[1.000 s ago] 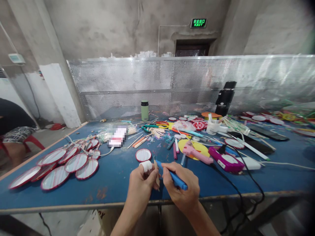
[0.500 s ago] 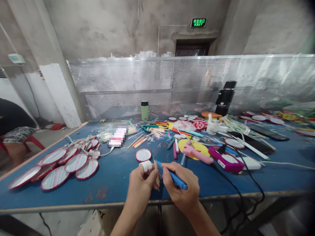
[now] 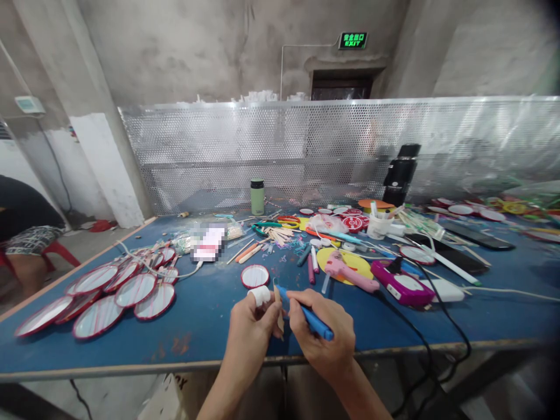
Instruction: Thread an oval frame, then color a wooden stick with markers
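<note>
My left hand (image 3: 254, 326) pinches a flat wooden stick (image 3: 279, 309), upright near the table's front edge. A white wrap (image 3: 261, 296) covers one of its fingers. Gripped in my right hand (image 3: 326, 332) is a blue pen (image 3: 317, 322), slanted so that its tip end meets or nearly meets the stick; the exact contact is too small to tell. Just beyond my left hand lies a small round white disc with a red rim (image 3: 255, 276). Several larger red-rimmed discs (image 3: 135, 289) are heaped at the left.
A pink glue gun (image 3: 350, 273) rests on a yellow disc (image 3: 368, 263), beside a purple power strip (image 3: 402, 284) with cables. Farther back stand a green bottle (image 3: 258, 197) and a black flask (image 3: 401, 175). Left of centre lies a phone (image 3: 210, 242) on a cable. A seated person (image 3: 28, 216) is at far left.
</note>
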Demonstrator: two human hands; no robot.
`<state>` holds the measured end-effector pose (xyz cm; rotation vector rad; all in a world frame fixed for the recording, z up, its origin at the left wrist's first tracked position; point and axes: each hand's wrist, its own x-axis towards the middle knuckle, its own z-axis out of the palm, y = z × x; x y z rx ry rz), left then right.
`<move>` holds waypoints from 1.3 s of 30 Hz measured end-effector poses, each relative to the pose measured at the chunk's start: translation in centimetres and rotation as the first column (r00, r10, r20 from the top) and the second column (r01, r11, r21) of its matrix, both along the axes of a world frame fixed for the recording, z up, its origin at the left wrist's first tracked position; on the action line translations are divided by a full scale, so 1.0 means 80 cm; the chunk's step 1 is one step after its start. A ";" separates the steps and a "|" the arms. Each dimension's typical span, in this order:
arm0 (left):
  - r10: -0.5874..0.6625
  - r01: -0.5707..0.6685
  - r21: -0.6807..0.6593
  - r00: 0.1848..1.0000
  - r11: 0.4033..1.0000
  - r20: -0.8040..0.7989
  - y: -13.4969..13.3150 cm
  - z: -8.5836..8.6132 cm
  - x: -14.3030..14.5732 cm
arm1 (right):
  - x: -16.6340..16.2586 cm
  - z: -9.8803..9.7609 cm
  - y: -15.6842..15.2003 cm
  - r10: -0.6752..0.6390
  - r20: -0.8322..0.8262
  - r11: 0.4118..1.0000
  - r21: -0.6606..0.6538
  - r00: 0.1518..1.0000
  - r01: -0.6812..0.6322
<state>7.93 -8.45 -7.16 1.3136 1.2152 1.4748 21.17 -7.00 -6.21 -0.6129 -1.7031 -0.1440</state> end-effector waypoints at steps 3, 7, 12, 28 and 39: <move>0.006 -0.006 0.000 1.000 1.000 -0.007 0.000 0.001 0.000 | 0.000 0.000 0.000 -0.010 0.003 1.000 0.009 1.000 0.010; -0.019 0.019 0.009 1.000 1.000 -0.001 -0.001 0.002 0.000 | 0.000 -0.002 0.001 0.002 0.025 1.000 0.001 1.000 -0.002; -0.015 0.016 0.020 1.000 1.000 -0.010 0.000 -0.001 -0.001 | 0.001 -0.003 0.002 0.007 0.028 1.000 -0.014 1.000 -0.007; 0.007 -0.007 -0.010 1.000 1.000 -0.030 0.001 -0.004 -0.002 | -0.002 0.001 0.000 -0.003 -0.006 1.000 0.008 1.000 0.003; -0.001 0.002 0.017 1.000 1.000 -0.014 0.002 -0.004 -0.002 | -0.001 0.001 0.000 -0.002 -0.017 1.000 0.003 1.000 0.002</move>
